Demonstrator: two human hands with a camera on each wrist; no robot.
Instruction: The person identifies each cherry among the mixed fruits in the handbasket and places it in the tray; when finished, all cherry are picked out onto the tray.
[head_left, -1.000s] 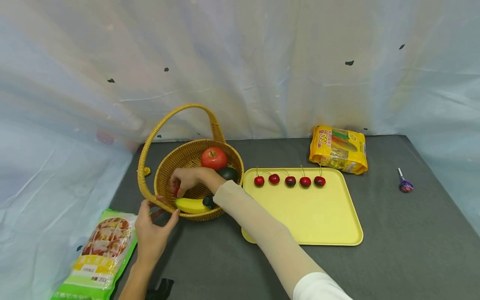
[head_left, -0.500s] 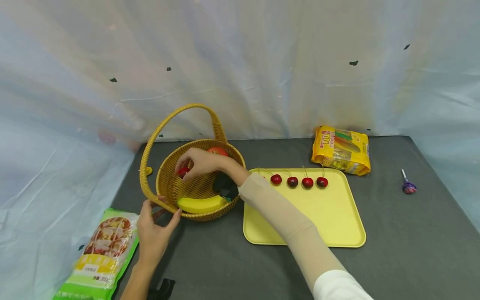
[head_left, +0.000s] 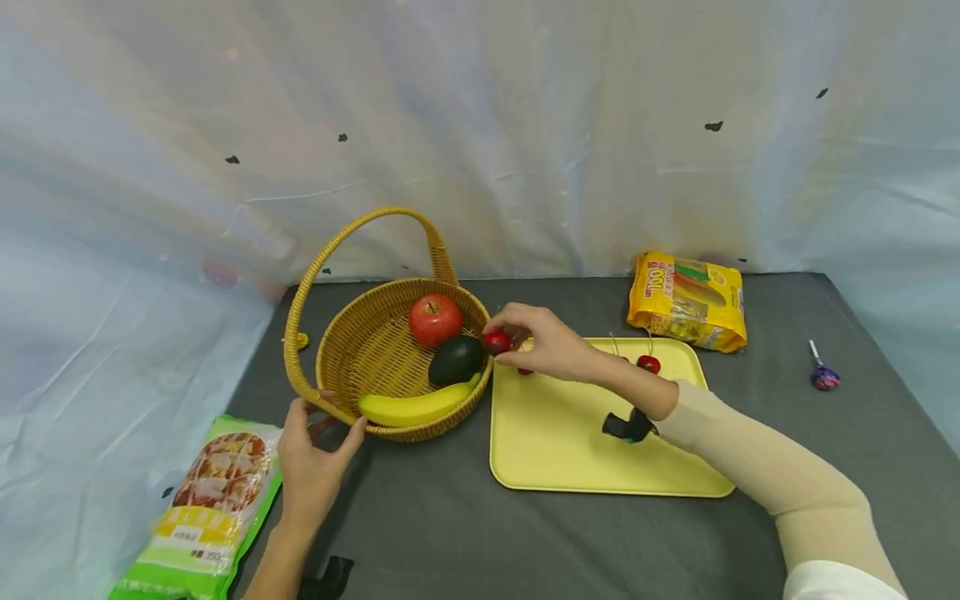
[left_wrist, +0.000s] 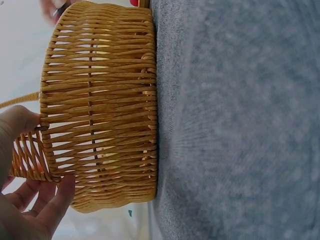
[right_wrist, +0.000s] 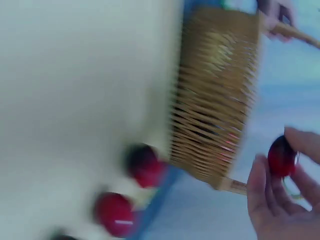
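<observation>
My left hand [head_left: 311, 462] grips the wicker basket [head_left: 336, 354] at the foot of its tall handle. In the left wrist view, thumb and fingers lie around the basket's rim [left_wrist: 46, 145]. A red apple [head_left: 435, 320], a dark green avocado-like fruit [head_left: 456, 361] and a yellow banana [head_left: 416, 406] lie inside. Between thumb and fingers, my right hand [head_left: 553, 346] pinches a cherry [head_left: 497, 342] above the gap between basket and yellow tray [head_left: 570, 454]. Cherries stand in a row along the tray's back, such as the rightmost cherry [head_left: 648, 364]; my right hand hides some.
Behind the tray lies a yellow mango-print packet [head_left: 686, 302]. A lollipop [head_left: 823, 373] is at the right, and a green-and-white food bag [head_left: 206, 508] at the left. A small yellow item [head_left: 302, 341] sits left of the basket. Pale sheeting rises behind the table.
My right hand has lifted the cherry out of the basket and carried it right to the tray's left edge. The left hand keeps its grip on the basket.
</observation>
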